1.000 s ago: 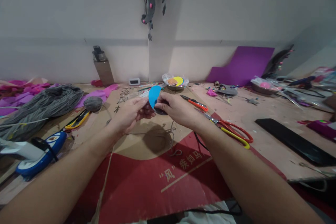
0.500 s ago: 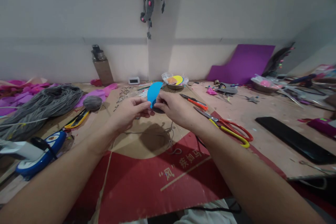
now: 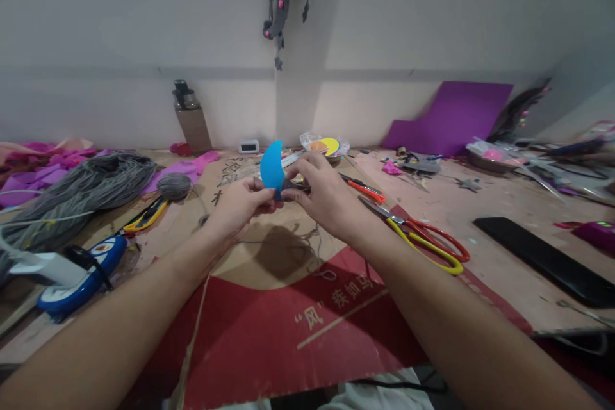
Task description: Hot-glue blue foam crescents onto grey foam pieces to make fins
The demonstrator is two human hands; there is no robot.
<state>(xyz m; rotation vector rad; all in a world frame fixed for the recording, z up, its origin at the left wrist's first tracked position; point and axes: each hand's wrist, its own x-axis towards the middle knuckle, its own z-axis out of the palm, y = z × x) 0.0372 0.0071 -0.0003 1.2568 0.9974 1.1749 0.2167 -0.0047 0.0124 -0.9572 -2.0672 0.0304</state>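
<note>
- Blue, flat crescent-shaped piece [image 3: 271, 170]: lower end partly hidden by the left hand [image 3: 243, 204].
- Dark grey material [image 3: 290, 184] at the right hand [image 3: 323, 195]: mostly covered, unclear.
- Grey, pink-studded hanging crescent [image 3: 281, 3]: top cut off.

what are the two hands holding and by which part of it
A flat blue crescent-shaped card-like piece, held near its lower end by the left hand and right hand.

held crescent [image 3: 272, 170]: blue | yarn ball [image 3: 173, 186]: grey | scissor handles [image 3: 414, 225]: red, yellow
</note>
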